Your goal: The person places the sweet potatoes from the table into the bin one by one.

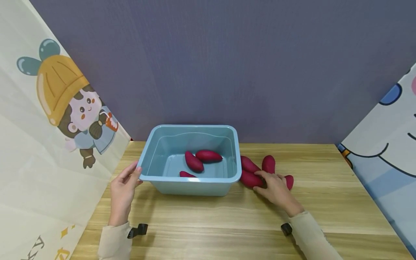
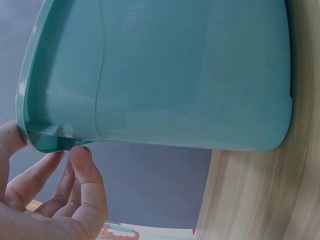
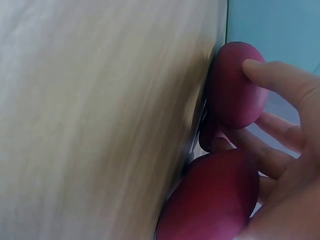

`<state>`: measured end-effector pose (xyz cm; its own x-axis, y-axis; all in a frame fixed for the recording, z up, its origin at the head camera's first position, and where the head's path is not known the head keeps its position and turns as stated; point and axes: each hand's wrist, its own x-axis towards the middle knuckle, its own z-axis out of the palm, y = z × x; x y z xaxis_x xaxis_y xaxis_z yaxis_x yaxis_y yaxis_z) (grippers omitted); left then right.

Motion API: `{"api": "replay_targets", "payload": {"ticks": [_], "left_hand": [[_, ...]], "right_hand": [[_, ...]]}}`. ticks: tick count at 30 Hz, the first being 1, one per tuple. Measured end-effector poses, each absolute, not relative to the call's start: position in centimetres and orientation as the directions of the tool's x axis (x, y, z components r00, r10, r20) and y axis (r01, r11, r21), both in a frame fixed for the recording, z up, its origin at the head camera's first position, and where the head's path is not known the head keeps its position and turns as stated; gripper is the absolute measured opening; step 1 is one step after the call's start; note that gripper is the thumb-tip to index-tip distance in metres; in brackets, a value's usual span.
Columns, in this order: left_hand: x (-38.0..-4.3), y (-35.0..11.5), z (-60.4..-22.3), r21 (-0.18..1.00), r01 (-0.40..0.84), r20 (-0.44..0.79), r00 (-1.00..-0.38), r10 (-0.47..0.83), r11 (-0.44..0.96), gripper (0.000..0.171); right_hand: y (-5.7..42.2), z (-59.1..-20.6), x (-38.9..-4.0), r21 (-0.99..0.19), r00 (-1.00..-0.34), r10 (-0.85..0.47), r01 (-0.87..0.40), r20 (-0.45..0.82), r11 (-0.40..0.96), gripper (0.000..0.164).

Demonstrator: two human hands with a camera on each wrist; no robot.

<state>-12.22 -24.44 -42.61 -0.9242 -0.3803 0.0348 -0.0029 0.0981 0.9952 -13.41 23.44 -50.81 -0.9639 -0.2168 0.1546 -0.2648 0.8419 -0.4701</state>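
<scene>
A light blue plastic tub (image 1: pixel 191 189) stands on the wooden table, with three purple-red sweet potatoes inside, one (image 1: pixel 194 161) near the middle. My left hand (image 1: pixel 122 191) pinches the tub's left rim near the front corner, thumb and fingers meeting at the lip in the left wrist view. To the right of the tub, my right hand (image 1: pixel 276 189) has its thumb and fingers around a sweet potato (image 3: pixel 237 87) lying against the tub's side. Another sweet potato (image 3: pixel 212 200) sits under the palm side of that hand, partly hidden by it.
Behind the right hand, more sweet potatoes lie on the table, one (image 1: pixel 248 164) beside the tub and one (image 1: pixel 268 164) farther right. A grey-blue panel (image 1: pixel 208 72) rises at the table's back edge. Printed cartoon sheets (image 1: pixel 61 144) flank both sides.
</scene>
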Motion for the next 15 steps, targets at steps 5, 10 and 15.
{"api": "replay_targets", "payload": {"ticks": [5,10,15], "left_hand": [[-12.17,-24.40,-42.51,0.995,-0.001,0.037,-0.924,-0.380,0.099,0.049],[-12.20,-24.40,-42.43,0.997,-0.001,0.030,-0.923,-0.384,0.081,0.049],[-12.13,-24.37,-42.41,0.995,-0.007,0.032,-0.923,-0.383,0.100,0.049]], "right_hand": [[23.57,-50.82,-13.32,-0.490,-0.963,-0.207,-0.267,0.173,0.830,0.050],[23.74,-50.67,-13.13,-0.509,-0.955,-0.207,-0.290,0.214,0.810,0.049],[24.11,-49.96,-13.19,-0.528,-0.933,-0.205,-0.338,0.296,0.779,0.048]]}}
